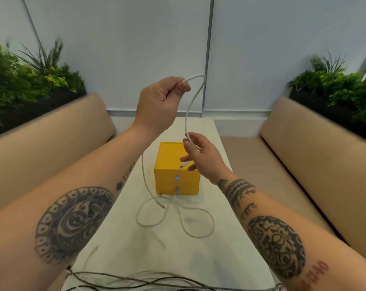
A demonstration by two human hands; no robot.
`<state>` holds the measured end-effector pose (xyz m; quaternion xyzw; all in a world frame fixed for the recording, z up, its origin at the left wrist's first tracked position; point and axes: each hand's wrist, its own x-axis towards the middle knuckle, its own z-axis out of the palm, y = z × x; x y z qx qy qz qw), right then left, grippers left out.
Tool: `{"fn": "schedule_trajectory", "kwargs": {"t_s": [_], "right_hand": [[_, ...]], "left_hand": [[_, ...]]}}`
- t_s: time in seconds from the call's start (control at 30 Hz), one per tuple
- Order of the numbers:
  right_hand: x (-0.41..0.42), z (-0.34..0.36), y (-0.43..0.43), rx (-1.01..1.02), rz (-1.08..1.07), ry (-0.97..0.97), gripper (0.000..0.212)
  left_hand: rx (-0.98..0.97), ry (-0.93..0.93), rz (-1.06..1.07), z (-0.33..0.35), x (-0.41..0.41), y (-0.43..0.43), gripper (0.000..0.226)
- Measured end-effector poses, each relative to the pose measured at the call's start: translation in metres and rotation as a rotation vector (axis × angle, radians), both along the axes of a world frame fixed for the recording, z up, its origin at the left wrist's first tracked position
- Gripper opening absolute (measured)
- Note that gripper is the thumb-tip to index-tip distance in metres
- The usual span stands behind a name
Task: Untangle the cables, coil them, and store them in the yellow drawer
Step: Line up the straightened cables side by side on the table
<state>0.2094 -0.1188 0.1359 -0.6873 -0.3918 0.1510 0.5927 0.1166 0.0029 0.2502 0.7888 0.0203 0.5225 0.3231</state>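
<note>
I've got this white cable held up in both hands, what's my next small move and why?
Probably carry the right hand up to the left hand to close a first coil loop: the white cable arcs between them, its plug sits in the right hand, and the yellow drawer is shut.

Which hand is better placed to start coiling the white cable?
Probably right: the right hand holds the thin white cable near its plug end, while the left hand pinches it higher.

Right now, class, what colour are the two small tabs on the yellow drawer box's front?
The tabs are blue; the head view shows them best.
</note>
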Motion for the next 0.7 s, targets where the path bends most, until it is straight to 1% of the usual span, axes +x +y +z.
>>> {"fn": "schedule_trajectory", "kwargs": {"t_s": [0.1,0.17,0.2,0.27,0.3,0.33,0.37,0.4,0.47,0.5,0.53,0.57,0.63,0.67,0.7], "right_hand": [[0.002,0.017,-0.007,-0.113,-0.037,-0.08,0.071],[0.004,0.03,-0.011,-0.113,-0.121,-0.113,0.083],[0.006,0.038,-0.013,-0.065,-0.188,-0.117,0.082],[0.007,0.055,-0.014,0.08,-0.319,-0.181,0.069],[0.005,0.065,-0.014,0.132,-0.35,-0.248,0.06],[0.004,0.072,-0.013,0.142,-0.349,-0.34,0.05],[0.003,0.078,-0.012,0.121,-0.311,-0.407,0.044],[0.003,0.082,-0.011,0.072,-0.25,-0.414,0.041],[-0.001,0.089,-0.013,-0.005,-0.137,-0.285,0.041],[-0.001,0.091,-0.014,-0.029,-0.124,-0.246,0.039],[0.0,0.092,-0.018,-0.062,-0.13,-0.275,0.037],[0.001,0.093,-0.021,-0.11,-0.14,-0.383,0.034],[0.004,0.093,-0.024,-0.237,-0.165,-0.664,0.035],[0.006,0.091,-0.025,-0.278,-0.18,-0.759,0.035],[0.008,0.089,-0.025,-0.299,-0.187,-0.81,0.036]], "left_hand": [[0.028,0.086,-0.011,0.002,-0.005,0.002,0.017],[0.039,0.192,-0.014,0.0,-0.007,0.005,0.019],[0.031,0.238,-0.024,-0.002,-0.008,0.005,0.021],[0.016,0.335,-0.06,-0.008,-0.007,0.006,0.022],[0.017,0.386,-0.071,-0.011,-0.007,0.006,0.02],[0.026,0.425,-0.076,-0.013,-0.007,0.004,0.02],[0.03,0.445,-0.079,-0.014,-0.007,0.003,0.02],[0.029,0.447,-0.088,-0.014,-0.007,0.001,0.021],[0.032,0.444,-0.09,-0.012,-0.008,0.001,0.022],[0.044,0.461,-0.081,-0.012,-0.01,0.003,0.022],[0.068,0.494,-0.062,-0.012,-0.011,0.006,0.022],[0.106,0.536,-0.037,-0.013,-0.013,0.009,0.022],[0.168,0.623,-0.005,-0.018,-0.018,0.015,0.024],[0.179,0.654,-0.009,-0.019,-0.021,0.016,0.025],[0.179,0.68,-0.011,-0.022,-0.023,0.017,0.026]]}}
